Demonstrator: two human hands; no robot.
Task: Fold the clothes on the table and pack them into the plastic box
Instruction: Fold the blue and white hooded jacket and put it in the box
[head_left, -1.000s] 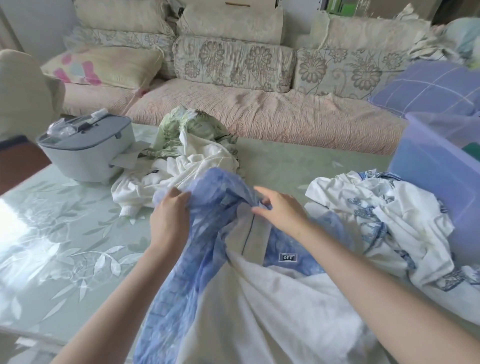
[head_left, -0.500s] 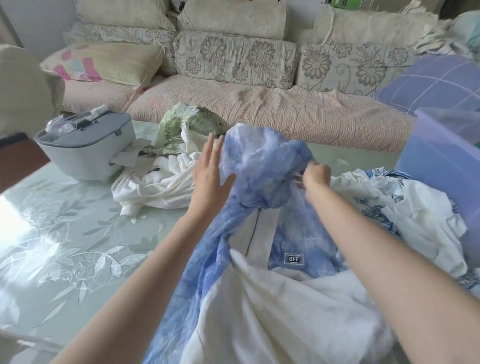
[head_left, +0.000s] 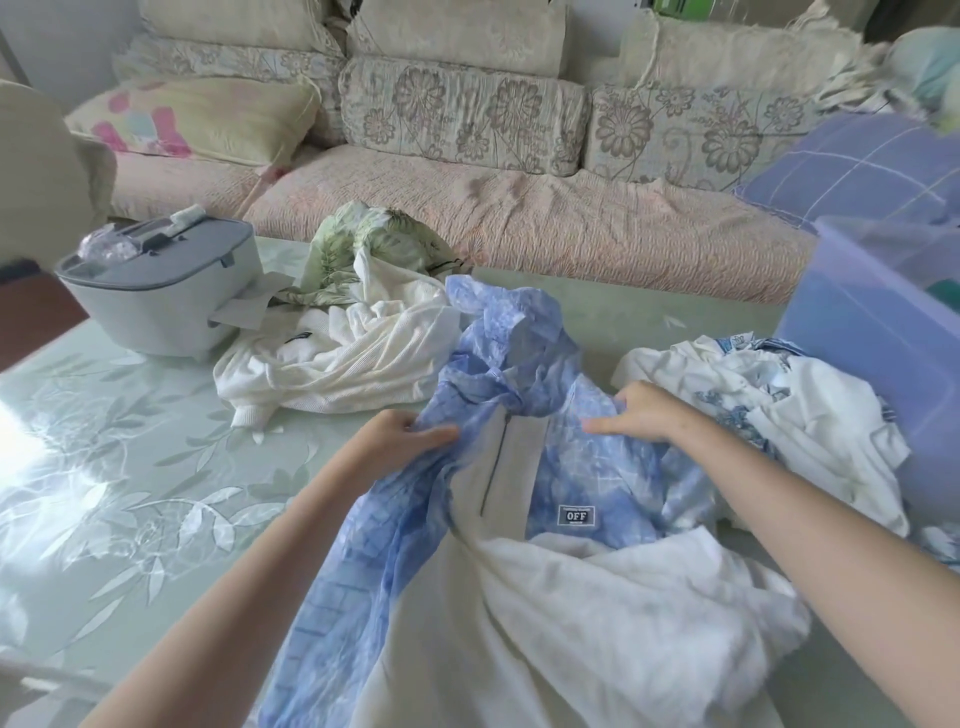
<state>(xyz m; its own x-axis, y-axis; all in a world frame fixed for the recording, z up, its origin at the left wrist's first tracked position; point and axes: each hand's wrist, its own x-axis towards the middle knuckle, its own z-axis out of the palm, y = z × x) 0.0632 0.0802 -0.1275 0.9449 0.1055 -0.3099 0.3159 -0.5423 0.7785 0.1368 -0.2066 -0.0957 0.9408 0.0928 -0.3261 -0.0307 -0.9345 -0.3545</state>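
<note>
L hand (head_left: 400, 441), R hand (head_left: 644, 415) on blue jacket (head_left: 519, 364)

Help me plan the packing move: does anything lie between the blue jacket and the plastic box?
Yes. A heap of white and blue-printed clothes lies between the blue jacket and the plastic box, right beside the box's near wall.

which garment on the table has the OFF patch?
The blue-and-white garment, gripped by the left hand and right hand. The white knit top, green leaf-print piece and blue-patterned white pile lie unheld.
</note>
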